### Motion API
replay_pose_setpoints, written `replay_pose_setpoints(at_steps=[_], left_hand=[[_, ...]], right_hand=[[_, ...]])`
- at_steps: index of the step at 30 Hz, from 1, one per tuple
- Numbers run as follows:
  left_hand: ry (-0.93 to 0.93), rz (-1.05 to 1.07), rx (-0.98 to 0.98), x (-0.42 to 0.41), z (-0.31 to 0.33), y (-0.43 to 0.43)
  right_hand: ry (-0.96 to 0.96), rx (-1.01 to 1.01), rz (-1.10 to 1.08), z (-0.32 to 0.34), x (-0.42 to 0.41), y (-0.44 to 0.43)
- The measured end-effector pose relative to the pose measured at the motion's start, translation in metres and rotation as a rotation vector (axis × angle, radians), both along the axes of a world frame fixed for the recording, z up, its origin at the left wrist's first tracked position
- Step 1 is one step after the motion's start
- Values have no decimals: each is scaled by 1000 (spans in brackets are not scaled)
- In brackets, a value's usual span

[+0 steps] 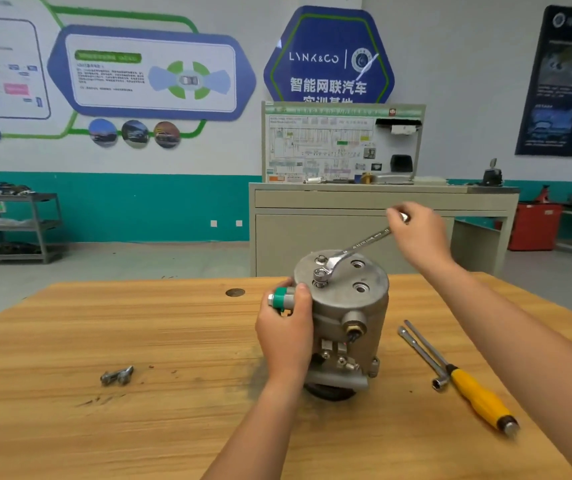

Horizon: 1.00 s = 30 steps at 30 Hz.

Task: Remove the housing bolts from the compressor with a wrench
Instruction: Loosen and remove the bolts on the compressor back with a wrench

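right hand fingers curled round the far end of the wrench, its head seated on a raised bolt atop the compressor. left hand grips the compressor's side. compressor upright on the wooden table.

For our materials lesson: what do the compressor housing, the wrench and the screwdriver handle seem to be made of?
The compressor housing looks like cast aluminium: dull grey, matt, slightly rough. The wrench is probably chromed steel, given its bright mirror sheen. The screwdriver handle seems plastic: smooth, glossy yellow with a black collar.
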<state>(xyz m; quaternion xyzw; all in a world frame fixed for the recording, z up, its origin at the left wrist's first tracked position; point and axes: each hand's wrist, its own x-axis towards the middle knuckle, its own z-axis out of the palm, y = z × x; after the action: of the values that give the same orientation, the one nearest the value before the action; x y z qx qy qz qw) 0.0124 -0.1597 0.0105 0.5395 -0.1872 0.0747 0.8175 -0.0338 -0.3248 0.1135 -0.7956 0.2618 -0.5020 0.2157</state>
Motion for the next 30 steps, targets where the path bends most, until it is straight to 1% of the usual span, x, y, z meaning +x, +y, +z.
replay_pose_setpoints(at_steps=[1, 3, 5, 6, 7, 8, 9, 10, 11, 12, 13, 14, 15, 16, 17, 19, 20, 22, 23, 24, 26, 28, 30], left_hand=[[-5, -5, 2, 1, 0, 0], [-16, -13, 5, -2, 2, 0], [-14, -20, 4, -6, 2, 0], [-10, -23, 0, -8, 3, 0], [-5, -26, 1, -9, 3, 1], [-7, -19, 23, -8, 3, 1], [-14, -4, 61, -7, 3, 1], [-17, 6, 93, -6, 3, 1], [-8, 12, 103, -4, 3, 1], [9, 17, 95, -3, 2, 1], [30, 21, 75, -2, 2, 1], [45, 19, 50, -1, 1, 1], [57, 16, 29, -1, 1, 2], [59, 19, 5, -1, 0, 2], [53, 20, -12, 0, 0, 4], [44, -5, -19, 1, 0, 7], [50, -25, -17, 1, 0, 9], [55, -28, -28, 2, 0, 10], [50, -15, -35, 2, -1, 9], [47, -8, -42, 1, 0, 9], [36, -4, -40, -1, 0, 7], [20, -12, -30, -2, 0, 6], [12, -16, -26, -2, 0, 5]], right_hand=[[102, 46, 25, 13, 23, 0], [197, 181, 98, 32, 64, 17], [213, 270, 189, 41, 92, 52], [199, 247, 268, 42, 98, 74], [199, 161, 390, 41, 99, 98], [205, 27, 531, 35, 95, 122], [212, -150, 637, 24, 86, 145], [205, -339, 686, 7, 71, 165], [140, -514, 697, -12, 51, 182], [35, -645, 702, -33, 28, 191], [-90, -730, 722, -52, 5, 193], [-214, -759, 749, -70, -17, 189], [-309, -723, 781, -85, -37, 180], [-387, -616, 802, -95, -55, 169], [-451, -454, 781, -100, -70, 157], [-566, -83, 628, -98, -90, 136], [-604, 61, 524, -94, -93, 124], [-640, 205, 315, -77, -89, 96], [-619, 231, 234, -66, -81, 78], [-545, 234, 163, -54, -69, 61], [-250, 217, 39, -27, -32, 29], [61, 236, 31, -1, 13, 8], [317, 209, 53, 21, 54, 6]])
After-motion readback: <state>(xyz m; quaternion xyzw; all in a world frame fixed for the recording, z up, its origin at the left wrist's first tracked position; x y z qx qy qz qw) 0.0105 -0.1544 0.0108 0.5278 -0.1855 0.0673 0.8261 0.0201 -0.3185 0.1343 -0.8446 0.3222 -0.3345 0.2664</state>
